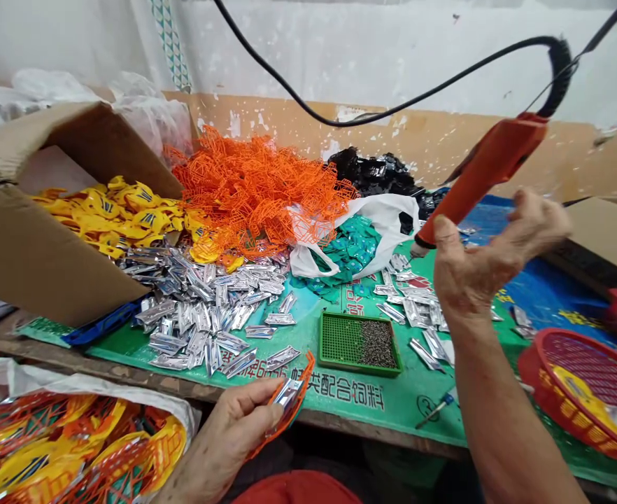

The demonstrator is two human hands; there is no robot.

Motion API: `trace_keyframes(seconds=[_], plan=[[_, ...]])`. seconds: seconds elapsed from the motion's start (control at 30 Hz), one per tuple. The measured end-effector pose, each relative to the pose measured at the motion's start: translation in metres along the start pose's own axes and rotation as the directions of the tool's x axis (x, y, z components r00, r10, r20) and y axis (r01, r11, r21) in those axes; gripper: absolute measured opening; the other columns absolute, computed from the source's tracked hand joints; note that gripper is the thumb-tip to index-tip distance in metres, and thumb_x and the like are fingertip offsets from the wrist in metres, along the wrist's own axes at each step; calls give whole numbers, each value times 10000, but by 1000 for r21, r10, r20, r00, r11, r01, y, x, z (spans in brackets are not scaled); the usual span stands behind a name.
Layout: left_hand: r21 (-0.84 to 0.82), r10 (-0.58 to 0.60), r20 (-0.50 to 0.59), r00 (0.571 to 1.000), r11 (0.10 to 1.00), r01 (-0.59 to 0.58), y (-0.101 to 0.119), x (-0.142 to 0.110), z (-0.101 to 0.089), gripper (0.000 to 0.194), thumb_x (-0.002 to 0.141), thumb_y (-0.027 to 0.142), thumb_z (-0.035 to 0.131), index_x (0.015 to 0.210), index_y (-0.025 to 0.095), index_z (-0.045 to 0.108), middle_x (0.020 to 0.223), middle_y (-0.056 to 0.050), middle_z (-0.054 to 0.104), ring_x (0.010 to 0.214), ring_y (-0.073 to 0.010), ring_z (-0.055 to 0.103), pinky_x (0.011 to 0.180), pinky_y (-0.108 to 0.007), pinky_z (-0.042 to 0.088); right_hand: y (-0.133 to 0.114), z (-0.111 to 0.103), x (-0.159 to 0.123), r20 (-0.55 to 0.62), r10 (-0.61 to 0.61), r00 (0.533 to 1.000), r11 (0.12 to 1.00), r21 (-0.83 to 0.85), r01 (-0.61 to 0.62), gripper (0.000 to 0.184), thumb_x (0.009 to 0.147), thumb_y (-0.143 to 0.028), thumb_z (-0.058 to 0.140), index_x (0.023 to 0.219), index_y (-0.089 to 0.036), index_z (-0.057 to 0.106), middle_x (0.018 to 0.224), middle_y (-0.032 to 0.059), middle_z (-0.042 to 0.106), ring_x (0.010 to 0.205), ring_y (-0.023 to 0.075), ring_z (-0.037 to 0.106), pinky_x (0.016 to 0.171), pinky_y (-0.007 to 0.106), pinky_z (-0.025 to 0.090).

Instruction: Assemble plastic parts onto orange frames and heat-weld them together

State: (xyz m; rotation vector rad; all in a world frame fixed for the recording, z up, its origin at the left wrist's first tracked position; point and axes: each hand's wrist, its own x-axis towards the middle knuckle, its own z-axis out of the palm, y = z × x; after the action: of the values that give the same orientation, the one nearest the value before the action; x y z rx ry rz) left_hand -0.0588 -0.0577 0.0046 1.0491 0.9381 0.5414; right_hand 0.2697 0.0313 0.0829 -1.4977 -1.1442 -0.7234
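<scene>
My left hand [243, 423] is closed at the table's front edge. Between its thumb and fingers is an orange plastic frame piece [303, 388] with a silver plate [287, 393] lying on it. An orange electric screwdriver [490, 168] hangs tilted from a black cord at the right, its tip pointing down left. My right hand [487, 255] is at its lower end. The thumb overlaps the tool, while the other fingers stretch away to the right, apart from its body. Below stands a green tray [340, 350] with small screws [378, 343] in its right half.
Silver plates [203, 315] lie scattered over the green table cover. Behind are heaps of orange frames [261, 189] and yellow parts [124, 210], a cardboard box [46, 259], and a white bag [387, 206] of green pieces. A red basket [550, 364] and a small screwdriver [437, 406] are at right.
</scene>
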Motion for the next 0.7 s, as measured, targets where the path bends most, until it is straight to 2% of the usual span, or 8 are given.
trace_keyframes(seconds=[0.07, 0.1, 0.17, 0.23, 0.3, 0.43, 0.57, 0.7], plan=[[27, -22, -4, 1000, 999, 22, 4, 1, 1, 265, 821, 324, 604, 1013, 195, 733, 899, -21, 708, 805, -166, 550, 720, -235, 390, 11, 5, 12, -127, 25, 992, 995, -91, -37, 933, 591, -361, 788, 1345, -76, 318, 1320, 222, 303, 1291, 368, 255, 1057, 578, 167], [42, -34, -6, 999, 999, 34, 7, 1, 2, 270, 813, 345, 609, 985, 182, 739, 873, -26, 703, 782, -167, 548, 699, -238, 391, 17, 9, 18, -145, 93, 985, 992, -76, -105, 985, 546, -330, 814, 1347, -62, 307, 1321, 233, 318, 1283, 369, 275, 1056, 570, 168], [78, -59, -15, 998, 995, 60, 12, 3, 5, 298, 799, 390, 617, 944, 164, 746, 830, -32, 691, 745, -167, 540, 668, -244, 390, 26, 18, 31, -7, 321, 947, 940, 127, -318, 964, 514, -248, 817, 1324, -83, 321, 1256, 217, 412, 1190, 346, 401, 995, 564, 257], [108, -68, -23, 997, 992, 70, 17, 4, 7, 320, 791, 422, 617, 913, 156, 749, 805, -32, 678, 728, -165, 530, 656, -247, 387, 28, 27, 40, 254, 446, 858, 755, 408, -513, 738, 547, -204, 776, 1202, -142, 439, 1088, 138, 530, 979, 270, 530, 868, 515, 379], [135, -83, -18, 996, 987, 85, 21, 6, 8, 326, 793, 440, 610, 879, 157, 747, 802, -30, 667, 729, -163, 522, 653, -248, 385, 23, 34, 45, 407, 412, 815, 578, 575, -579, 498, 564, -183, 749, 1014, -188, 536, 943, 54, 565, 809, 180, 545, 780, 428, 430], [185, -99, -31, 995, 977, 103, 26, 10, 9, 306, 795, 443, 598, 796, 168, 732, 838, -29, 657, 780, -177, 520, 691, -259, 382, 5, 31, 53, 466, 374, 802, 457, 660, -596, 407, 446, -121, 789, 767, -216, 557, 787, -30, 555, 633, 117, 529, 687, 364, 460], [194, -100, -71, 992, 975, 113, 29, 15, 12, 327, 784, 477, 592, 773, 181, 729, 817, -25, 643, 806, -191, 507, 736, -275, 391, -14, 7, 55, 702, 254, 665, 358, 571, -739, 393, 427, -169, 808, 738, -234, 577, 669, -34, 589, 573, 173, 598, 648, 426, 488], [168, -133, -117, 984, 974, 151, 31, 19, 16, 312, 769, 480, 609, 748, 193, 729, 790, -17, 649, 794, -190, 502, 725, -273, 399, -38, -12, 35, 821, 170, 545, 280, 490, -825, 404, 460, -136, 779, 810, -262, 625, 682, -11, 632, 594, 170, 591, 565, 354, 473]])
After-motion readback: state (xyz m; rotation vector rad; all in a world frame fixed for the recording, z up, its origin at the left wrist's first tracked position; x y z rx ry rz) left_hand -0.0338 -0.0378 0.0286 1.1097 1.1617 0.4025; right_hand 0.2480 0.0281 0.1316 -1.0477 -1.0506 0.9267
